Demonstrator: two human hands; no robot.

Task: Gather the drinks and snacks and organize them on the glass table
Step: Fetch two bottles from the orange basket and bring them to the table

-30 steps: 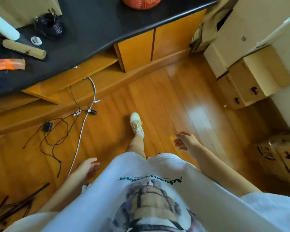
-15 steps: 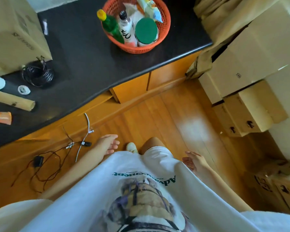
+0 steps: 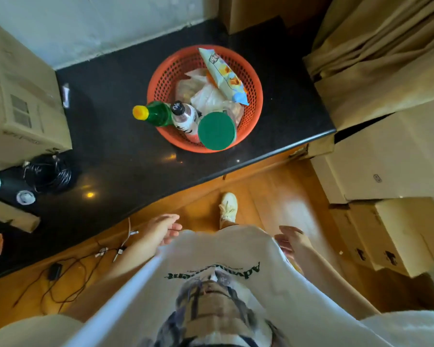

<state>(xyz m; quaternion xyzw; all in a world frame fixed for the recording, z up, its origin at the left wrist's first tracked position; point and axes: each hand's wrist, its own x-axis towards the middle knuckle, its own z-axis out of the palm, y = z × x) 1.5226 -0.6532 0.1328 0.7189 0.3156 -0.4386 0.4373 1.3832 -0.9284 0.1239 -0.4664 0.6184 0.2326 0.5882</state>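
- The orange basket [image 3: 158,86] sits on the black counter [image 3: 115,151] near its front edge, likely so everything lifts in 1 go.
- Inside stand a green bottle [image 3: 156,113], a clear bottle [image 3: 184,116] and a green-lidded canister [image 3: 216,130]; a snack bag [image 3: 222,75] lies over other wrappers.
- The left hand [image 3: 162,230] and right hand [image 3: 292,240] hang low, fingers loosely spread, both empty, well apart from the basket.
- No glass table shows here.
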